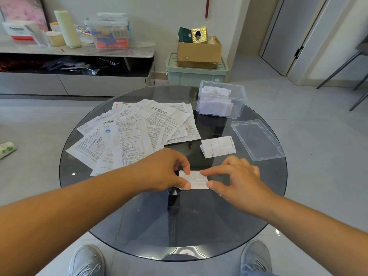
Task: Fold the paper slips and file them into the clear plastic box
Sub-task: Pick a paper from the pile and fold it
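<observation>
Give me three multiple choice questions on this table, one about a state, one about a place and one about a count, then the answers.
1. The clear plastic box is:
A. open, with slips in it
B. shut tight
C. open and empty

2. Where is the lid?
A. on the box
B. flat on the table, right of a loose folded slip
C. on the floor

3. How many hands pinch the small folded slip?
A. none
B. one
C. two

Answers:
1 A: its top is uncovered and the slips show through its walls.
2 B: it lies on the glass, apart from the box.
3 C: the left hand and the right hand each pinch one end.
</observation>
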Demonstrator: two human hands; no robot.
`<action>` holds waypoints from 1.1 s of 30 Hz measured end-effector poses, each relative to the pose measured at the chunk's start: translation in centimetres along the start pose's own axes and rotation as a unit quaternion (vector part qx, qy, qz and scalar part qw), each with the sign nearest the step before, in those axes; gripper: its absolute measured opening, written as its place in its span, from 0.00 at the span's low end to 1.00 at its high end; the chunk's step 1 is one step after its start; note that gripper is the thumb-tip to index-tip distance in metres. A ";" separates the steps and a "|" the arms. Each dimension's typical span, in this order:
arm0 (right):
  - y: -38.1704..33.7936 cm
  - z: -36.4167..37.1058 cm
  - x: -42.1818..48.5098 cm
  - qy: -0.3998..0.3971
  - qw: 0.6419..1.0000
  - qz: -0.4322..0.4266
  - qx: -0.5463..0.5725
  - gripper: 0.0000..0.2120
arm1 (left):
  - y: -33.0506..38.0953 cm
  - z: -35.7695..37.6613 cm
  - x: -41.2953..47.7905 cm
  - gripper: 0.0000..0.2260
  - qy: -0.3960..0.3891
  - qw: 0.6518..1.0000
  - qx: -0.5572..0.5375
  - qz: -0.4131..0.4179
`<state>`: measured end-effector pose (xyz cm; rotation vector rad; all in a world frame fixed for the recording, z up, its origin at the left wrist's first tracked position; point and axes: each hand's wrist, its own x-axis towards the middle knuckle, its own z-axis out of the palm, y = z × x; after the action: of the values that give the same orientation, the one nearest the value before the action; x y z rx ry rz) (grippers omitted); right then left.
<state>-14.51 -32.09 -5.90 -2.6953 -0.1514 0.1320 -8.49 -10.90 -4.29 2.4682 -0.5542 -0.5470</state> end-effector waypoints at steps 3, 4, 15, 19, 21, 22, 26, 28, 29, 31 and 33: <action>0.2 -0.1 -0.2 -0.003 1.000 -0.010 -0.010 0.13 | 0.1 0.0 -0.2 0.11 0.004 1.000 0.007 -0.001; 0.2 -0.1 -0.2 -0.003 1.000 -0.017 -0.019 0.14 | 0.2 0.0 -0.4 0.11 0.007 1.000 0.014 0.003; -0.2 -1.1 1.3 -0.028 0.996 -0.062 0.061 0.22 | 0.8 0.2 -2.4 0.21 0.076 0.989 0.100 0.072; -0.9 -1.7 1.9 -0.066 0.995 -0.068 0.043 0.21 | 1.1 -0.2 -2.0 0.28 0.043 0.992 0.098 0.060; -1.1 -1.8 2.0 -0.080 0.994 -0.073 0.027 0.18 | 1.2 -0.5 -1.9 0.26 0.024 0.994 0.096 0.055; -1.2 -1.8 2.0 -0.082 0.993 -0.074 0.028 0.16 | 1.2 -0.6 -1.9 0.24 0.019 0.994 0.092 0.052; -1.2 -1.7 2.1 -0.087 0.993 -0.070 0.048 0.09 | 1.2 -0.8 -1.8 0.13 0.016 0.997 0.067 0.040; -1.3 -1.6 2.1 -0.089 0.992 -0.067 0.062 0.05 | 0.9 -0.6 -1.6 0.08 0.020 0.998 0.044 0.034; -1.4 -1.5 2.2 -0.093 0.991 -0.063 0.070 0.04 | 0.8 -0.6 -1.5 0.07 0.021 0.999 0.031 0.032; -1.5 -1.6 2.2 -0.100 0.989 -0.052 0.099 0.04 | 0.7 -0.6 -1.2 0.06 0.025 0.999 0.005 0.032; -1.4 -1.6 2.3 -0.100 0.985 -0.043 0.130 0.04 | 0.7 -0.7 -0.9 0.07 0.033 0.999 -0.023 0.033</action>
<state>-12.17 -31.18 -4.00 -2.4066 -0.2908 0.3693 -9.11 -10.69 -3.08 2.4053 -0.5874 -0.4445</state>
